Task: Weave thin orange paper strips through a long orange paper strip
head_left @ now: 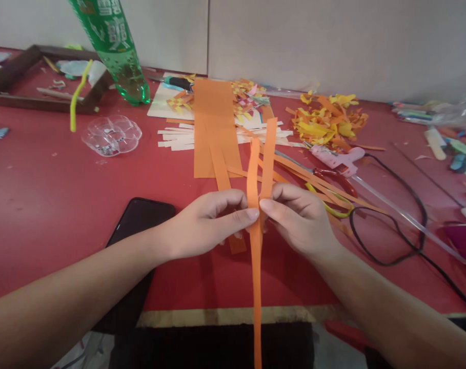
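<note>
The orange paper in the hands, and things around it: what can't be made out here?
All in the head view:
- Held orange paper: lower end cut off by the bottom edge.
- Black phone: middle hidden by left forearm.
- Green bottle: top cut off by the top edge.
- Bits in clear dish: too small to identify.

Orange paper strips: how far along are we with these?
Loose orange strips already look cut, near the glue gun. In hand: the left hand and right hand pinch long orange paper between fingertips. Apparently remaining: the wide orange sheet, uncut as far as it shows.
</note>
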Demonstrator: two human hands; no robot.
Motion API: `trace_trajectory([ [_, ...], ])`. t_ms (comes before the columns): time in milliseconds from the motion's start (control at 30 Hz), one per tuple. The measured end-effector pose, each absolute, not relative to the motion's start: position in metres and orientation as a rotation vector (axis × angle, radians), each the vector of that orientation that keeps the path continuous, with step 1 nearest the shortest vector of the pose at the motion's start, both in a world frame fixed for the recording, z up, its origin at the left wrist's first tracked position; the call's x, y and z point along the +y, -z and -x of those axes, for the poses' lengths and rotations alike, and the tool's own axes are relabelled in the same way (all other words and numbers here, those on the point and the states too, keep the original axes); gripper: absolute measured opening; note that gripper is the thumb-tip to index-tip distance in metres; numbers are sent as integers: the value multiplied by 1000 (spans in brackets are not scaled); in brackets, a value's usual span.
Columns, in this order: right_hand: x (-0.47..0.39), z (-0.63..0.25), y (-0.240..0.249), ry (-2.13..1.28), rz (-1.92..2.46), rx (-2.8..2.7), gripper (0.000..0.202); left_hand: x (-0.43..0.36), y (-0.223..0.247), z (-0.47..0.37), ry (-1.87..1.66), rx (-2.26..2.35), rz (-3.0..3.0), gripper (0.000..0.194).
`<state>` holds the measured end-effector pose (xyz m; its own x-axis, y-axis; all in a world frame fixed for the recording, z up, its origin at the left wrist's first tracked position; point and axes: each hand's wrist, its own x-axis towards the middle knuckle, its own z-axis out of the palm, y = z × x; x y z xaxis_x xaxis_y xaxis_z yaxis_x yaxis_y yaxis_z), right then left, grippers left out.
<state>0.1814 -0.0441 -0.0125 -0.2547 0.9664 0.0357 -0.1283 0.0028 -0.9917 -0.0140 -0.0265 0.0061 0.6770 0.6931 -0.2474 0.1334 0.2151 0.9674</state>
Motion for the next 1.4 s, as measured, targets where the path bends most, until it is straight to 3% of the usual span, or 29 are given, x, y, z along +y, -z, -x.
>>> trace_trajectory([
  [200, -44, -181, 14, -1540, 971, -1291, 18, -24, -4, 13, -559, 800, -1415, 24],
  [767, -44, -178, 5, -1258, 1047, -1468, 24, -24, -5, 13, -549, 856, -1319, 26],
  [1167, -45, -182, 15, -1484, 994, -1367, 20, -25, -6, 12, -590, 807, -1369, 22],
  [1400, -43, -180, 6, -1298, 1039, -1517, 30, -24, -7, 11, -614, 804, -1332, 24],
])
